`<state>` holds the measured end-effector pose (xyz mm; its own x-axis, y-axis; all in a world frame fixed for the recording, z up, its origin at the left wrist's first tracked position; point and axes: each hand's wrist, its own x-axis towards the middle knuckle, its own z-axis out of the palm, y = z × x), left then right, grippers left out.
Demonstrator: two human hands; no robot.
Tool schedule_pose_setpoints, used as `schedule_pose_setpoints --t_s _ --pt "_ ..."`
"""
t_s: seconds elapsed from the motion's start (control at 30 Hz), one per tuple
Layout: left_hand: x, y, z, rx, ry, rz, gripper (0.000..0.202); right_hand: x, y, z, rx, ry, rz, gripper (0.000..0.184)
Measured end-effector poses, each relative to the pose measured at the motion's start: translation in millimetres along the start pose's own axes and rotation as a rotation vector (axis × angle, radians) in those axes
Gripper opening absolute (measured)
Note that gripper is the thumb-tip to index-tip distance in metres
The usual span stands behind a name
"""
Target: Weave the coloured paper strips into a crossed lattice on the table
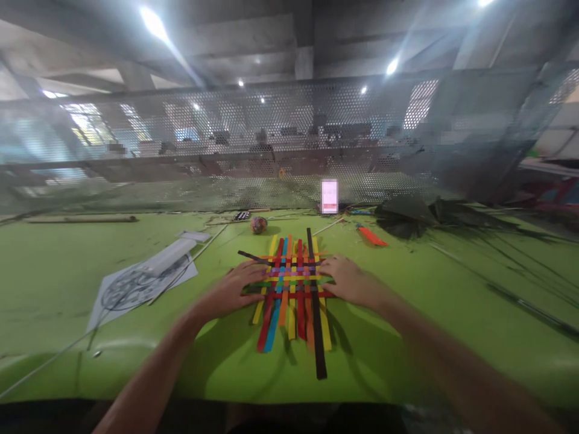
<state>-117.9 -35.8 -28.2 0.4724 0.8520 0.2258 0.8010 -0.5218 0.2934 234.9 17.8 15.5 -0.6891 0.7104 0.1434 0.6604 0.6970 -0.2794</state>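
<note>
A small mat of woven coloured strips [294, 277] lies on the green table, its lengthwise strips fanning out towards me. Among them a long black strip [320, 343] reaches farthest down at the right. My left hand [233, 288] rests at the mat's left edge, fingers stretched over the ends of the crosswise strips. Another black strip [248, 255] juts out above that hand. At the opposite edge, my right hand [347, 278] has its fingers spread and touching the crosswise ends. Both sets of fingertips partly hide the strip ends.
A patterned ball [259, 225] sits behind the mat. Left lie a printed sheet [136, 292] and a bamboo stick [90, 219]. A bright phone-like screen [330, 196] stands at the back. Orange strips [373, 236] and dark leaves [402, 214] lie right, before a mesh partition [289, 117].
</note>
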Motion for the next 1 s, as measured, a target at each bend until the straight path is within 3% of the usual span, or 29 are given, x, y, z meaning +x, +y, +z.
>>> schedule_pose_setpoints --t_s 0.37,0.57,0.7,0.83,1.0 --pt "5 0 3.1 -0.023 0.017 -0.038 0.049 3 6 2 0.05 -0.027 0.006 0.038" --pt "5 4 7.0 -0.006 0.04 -0.082 0.048 -2 2 -12 0.032 -0.019 0.021 0.04" --pt "4 1 6.1 -0.003 0.054 -0.074 0.048 -9 1 -21 0.036 -0.018 -0.098 0.049" --pt "-1 -5 0.8 -0.055 0.002 -0.053 0.056 -12 1 -16 0.07 -0.088 -0.191 0.058" --pt "-5 -6 -4.0 -0.118 -0.065 -0.049 0.062 -10 -2 -9 0.055 -0.099 -0.104 0.058"
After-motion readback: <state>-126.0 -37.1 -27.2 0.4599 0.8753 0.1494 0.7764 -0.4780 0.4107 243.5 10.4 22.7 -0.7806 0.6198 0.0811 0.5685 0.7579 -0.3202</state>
